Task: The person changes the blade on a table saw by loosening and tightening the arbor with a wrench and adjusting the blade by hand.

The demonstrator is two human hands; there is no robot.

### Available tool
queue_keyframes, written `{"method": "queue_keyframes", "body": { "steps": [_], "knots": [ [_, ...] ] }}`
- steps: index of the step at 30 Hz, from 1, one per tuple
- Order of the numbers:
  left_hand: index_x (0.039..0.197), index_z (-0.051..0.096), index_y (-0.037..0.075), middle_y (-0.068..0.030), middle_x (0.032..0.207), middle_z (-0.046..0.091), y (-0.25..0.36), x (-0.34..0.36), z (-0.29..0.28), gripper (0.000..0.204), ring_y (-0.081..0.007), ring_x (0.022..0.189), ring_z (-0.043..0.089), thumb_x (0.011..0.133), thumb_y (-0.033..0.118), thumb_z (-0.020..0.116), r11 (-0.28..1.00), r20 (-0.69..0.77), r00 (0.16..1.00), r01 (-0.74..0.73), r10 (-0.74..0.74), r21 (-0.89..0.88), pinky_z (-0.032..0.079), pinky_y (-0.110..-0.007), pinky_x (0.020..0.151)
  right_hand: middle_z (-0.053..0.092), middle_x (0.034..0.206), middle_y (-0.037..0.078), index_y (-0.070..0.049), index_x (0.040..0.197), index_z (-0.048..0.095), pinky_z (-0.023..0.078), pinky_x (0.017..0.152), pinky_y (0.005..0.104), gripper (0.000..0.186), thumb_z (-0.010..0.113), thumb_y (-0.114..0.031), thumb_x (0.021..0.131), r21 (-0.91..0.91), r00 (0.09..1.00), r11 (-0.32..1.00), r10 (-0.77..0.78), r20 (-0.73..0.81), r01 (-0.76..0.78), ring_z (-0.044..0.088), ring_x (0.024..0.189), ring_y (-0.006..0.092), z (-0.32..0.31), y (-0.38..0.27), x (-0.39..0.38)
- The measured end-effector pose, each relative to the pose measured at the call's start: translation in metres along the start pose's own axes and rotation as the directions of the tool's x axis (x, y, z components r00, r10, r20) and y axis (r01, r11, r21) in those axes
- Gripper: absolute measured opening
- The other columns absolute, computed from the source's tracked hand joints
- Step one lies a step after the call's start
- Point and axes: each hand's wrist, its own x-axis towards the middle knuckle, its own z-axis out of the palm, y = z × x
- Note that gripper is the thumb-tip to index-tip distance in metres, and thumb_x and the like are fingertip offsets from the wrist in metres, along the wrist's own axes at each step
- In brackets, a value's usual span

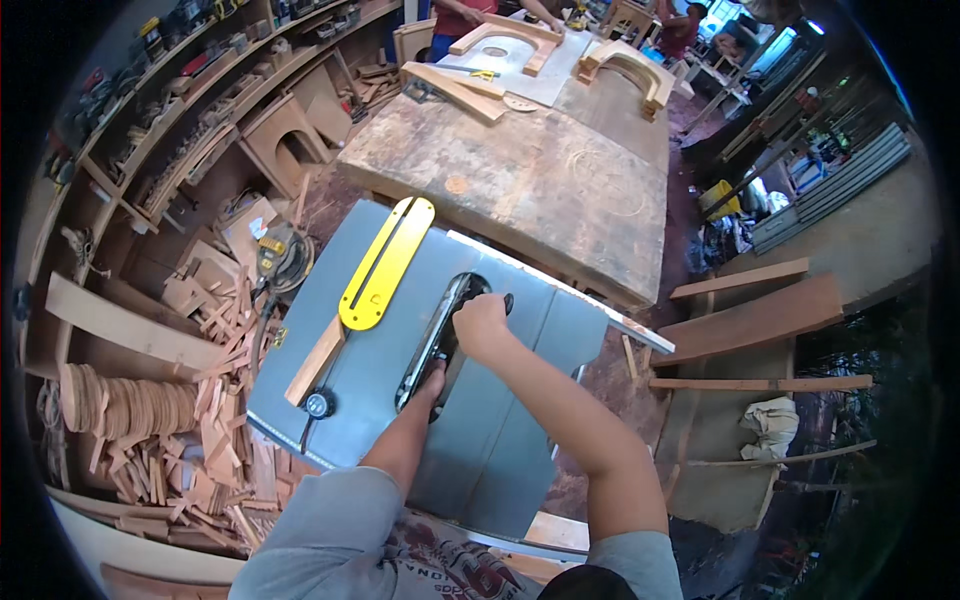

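A table saw with a grey metal top point(500, 400) stands right in front of me. Its long throat opening point(412, 378) is uncovered, showing dark metal parts inside. My right hand point(482, 326) is closed at the far end of this slot, and a dark piece point(508, 302) sticks out beside its fingers. What it grips is mostly hidden. Down in the near part of the opening is my left hand point(432, 384), its fingers out of sight. The yellow throat plate point(388, 265) lies on the saw top to the left, touching a wooden strip point(316, 360).
Beyond the saw is a worn wooden workbench point(500, 160) carrying curved wooden frames point(630, 75). Wood offcuts point(215, 400) pile up at the left, near a yellow-and-black power tool point(285, 255). A black knob point(319, 404) sits at the saw's left edge. Another person point(465, 12) stands behind the bench.
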Motion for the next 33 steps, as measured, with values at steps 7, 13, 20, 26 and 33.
{"method": "queue_keyframes", "body": {
  "steps": [7,13,20,26,33],
  "knots": [
    [0.165,0.032,0.010,-0.0150,0.171,0.030,0.015,-0.011,-0.003,0.076,-0.0295,0.157,0.028,0.107,0.060,0.033,0.998,0.054,0.998,0.032,-0.029,-0.060,0.024,-0.044,0.127,0.080,0.097,0.009,-0.012,0.091,0.082,0.062,0.077,0.0407,0.013,0.071,-0.016,0.086,0.149,0.997,0.988,0.037,-0.063,-0.027,0.078,0.095,0.0279,-0.023,0.037,-0.062],
    [0.163,0.036,0.007,-0.0164,0.167,0.036,0.033,-0.048,-0.006,0.083,-0.0277,0.153,0.038,0.103,0.065,0.043,0.964,0.237,0.971,0.073,-0.011,-0.256,0.027,-0.043,0.126,0.079,0.104,0.013,-0.013,0.101,0.082,0.061,0.081,0.0443,0.022,0.071,-0.013,0.083,0.261,0.983,0.947,0.177,0.052,-0.185,0.077,0.099,0.0322,-0.002,0.079,-0.112],
    [0.158,0.036,-0.007,-0.0246,0.161,0.042,-0.003,-0.040,-0.011,0.104,-0.0359,0.148,0.043,0.094,0.070,0.059,0.970,0.272,0.960,0.123,-0.063,-0.210,0.035,-0.048,0.120,0.077,0.108,0.013,-0.025,0.124,0.077,0.060,0.088,0.0441,0.050,0.066,-0.007,0.079,0.421,0.965,0.881,0.257,-0.045,-0.215,0.073,0.106,0.0330,0.038,0.083,-0.178],
    [0.161,0.031,-0.006,-0.0228,0.165,0.035,0.020,-0.200,-0.070,0.103,-0.0346,0.151,0.038,0.096,0.069,0.057,0.992,0.471,0.880,0.000,0.060,-0.127,0.030,-0.046,0.123,0.077,0.108,0.015,-0.029,0.130,0.074,0.059,0.091,0.0451,0.055,0.065,-0.011,0.079,0.485,0.898,0.802,0.434,-0.076,-0.347,0.073,0.106,0.0326,0.064,0.069,-0.226],
    [0.159,0.037,-0.004,-0.0150,0.162,0.032,-0.005,-0.354,-0.201,0.082,-0.0253,0.151,0.031,0.104,0.054,0.056,0.928,0.187,0.909,-0.371,0.372,-0.042,0.023,-0.038,0.125,0.073,0.099,0.017,-0.015,0.115,0.076,0.060,0.085,0.0482,0.035,0.065,-0.012,0.081,0.395,0.909,0.894,0.329,-0.255,-0.213,0.073,0.100,0.0366,0.057,0.061,-0.218]
  ]
}}
